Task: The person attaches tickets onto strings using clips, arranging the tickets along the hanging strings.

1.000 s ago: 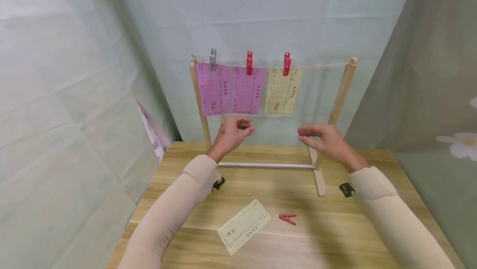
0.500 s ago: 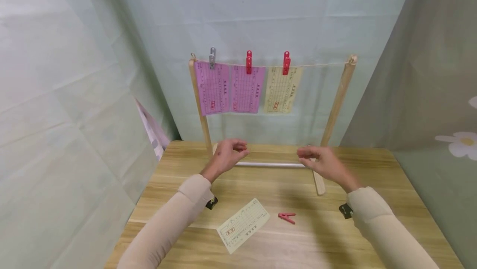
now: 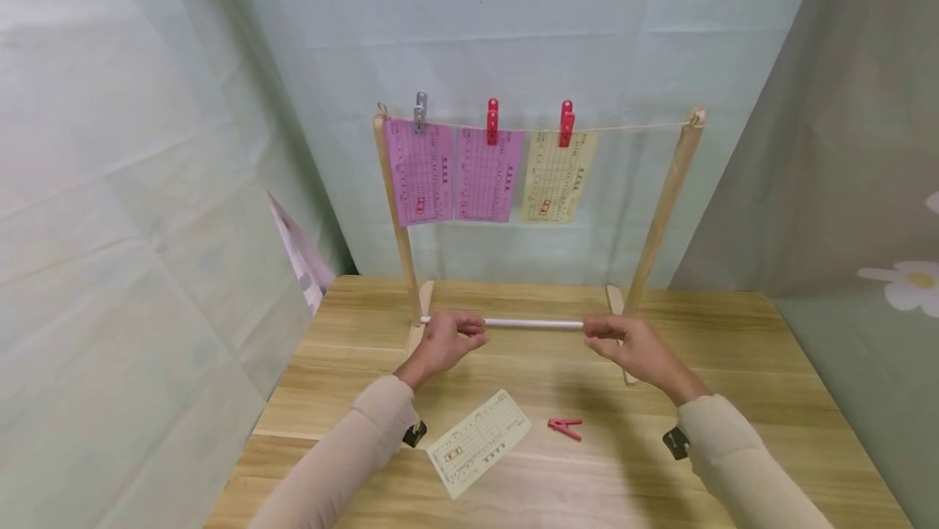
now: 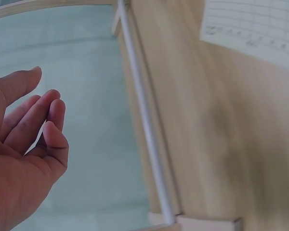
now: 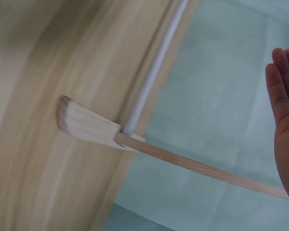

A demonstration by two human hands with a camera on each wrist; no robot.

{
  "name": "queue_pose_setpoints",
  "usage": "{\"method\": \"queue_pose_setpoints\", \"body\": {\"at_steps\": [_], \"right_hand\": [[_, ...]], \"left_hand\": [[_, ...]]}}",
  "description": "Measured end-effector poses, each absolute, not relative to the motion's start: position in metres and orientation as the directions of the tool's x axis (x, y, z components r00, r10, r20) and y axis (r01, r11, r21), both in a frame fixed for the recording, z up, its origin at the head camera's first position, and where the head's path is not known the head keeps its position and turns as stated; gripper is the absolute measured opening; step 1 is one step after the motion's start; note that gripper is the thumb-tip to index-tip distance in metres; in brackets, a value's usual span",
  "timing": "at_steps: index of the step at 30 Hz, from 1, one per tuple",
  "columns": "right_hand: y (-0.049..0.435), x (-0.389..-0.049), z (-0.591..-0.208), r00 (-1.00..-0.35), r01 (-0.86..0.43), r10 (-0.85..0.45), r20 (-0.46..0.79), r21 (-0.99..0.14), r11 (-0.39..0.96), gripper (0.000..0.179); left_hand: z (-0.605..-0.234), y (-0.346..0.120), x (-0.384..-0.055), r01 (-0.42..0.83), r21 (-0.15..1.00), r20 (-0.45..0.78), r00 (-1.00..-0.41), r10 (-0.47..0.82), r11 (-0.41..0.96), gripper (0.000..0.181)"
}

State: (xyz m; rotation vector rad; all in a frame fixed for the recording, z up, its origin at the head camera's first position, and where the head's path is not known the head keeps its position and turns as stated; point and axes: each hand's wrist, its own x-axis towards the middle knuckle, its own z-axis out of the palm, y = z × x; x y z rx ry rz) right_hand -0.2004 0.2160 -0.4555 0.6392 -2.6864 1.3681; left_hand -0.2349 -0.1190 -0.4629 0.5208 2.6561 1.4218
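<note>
In the head view my left hand (image 3: 443, 343) and right hand (image 3: 632, 347) hover over the table, empty, overlapping the pale rod (image 3: 534, 324) of a wooden stand. The left wrist view shows loosely bent fingers and a raised thumb with nothing between them; in the right wrist view the right fingers look fairly straight. Below and between the hands lie a yellow printed slip (image 3: 480, 443) and a red clothespin (image 3: 565, 428). Two pink slips, the left one (image 3: 421, 174) under a grey clip (image 3: 421, 113), and a yellow slip (image 3: 559, 178) hang from the string.
The stand's left post (image 3: 396, 203) and right post (image 3: 666, 207) hold up the string (image 3: 638, 127). Red clothespins (image 3: 492, 123) grip the middle and right slips. Pale cloth (image 3: 550, 15) hangs behind the wooden table (image 3: 352, 333).
Both hands have come down from just below the hanging slips to the level of the rod. The hanging slips, the loose slip and the clothespin on the table stay where they were.
</note>
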Motion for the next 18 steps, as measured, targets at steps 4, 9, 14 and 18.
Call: {"method": "queue_pose_setpoints", "body": {"at_steps": [4, 9, 14, 18], "right_hand": [[0.217, -0.196, -0.466, -0.909, -0.396, -0.337, 0.245, -0.759, 0.517, 0.022], [0.217, -0.189, -0.479, -0.911, -0.385, -0.345, 0.227, -0.77, 0.508, 0.024], [0.215, -0.182, -0.494, -0.913, -0.367, -0.356, 0.198, -0.779, 0.508, 0.027], [0.215, -0.176, -0.503, -0.915, -0.345, -0.368, 0.164, -0.79, 0.507, 0.029]], "left_hand": [[-0.477, -0.119, -0.231, 0.232, 0.832, 0.053, -0.937, 0.344, 0.504, 0.022], [-0.491, -0.12, -0.224, 0.204, 0.855, 0.026, -0.935, 0.354, 0.476, 0.025], [-0.508, -0.12, -0.218, 0.184, 0.86, 0.002, -0.934, 0.358, 0.476, 0.024], [-0.521, -0.122, -0.214, 0.178, 0.86, -0.005, -0.935, 0.356, 0.478, 0.023]]}}
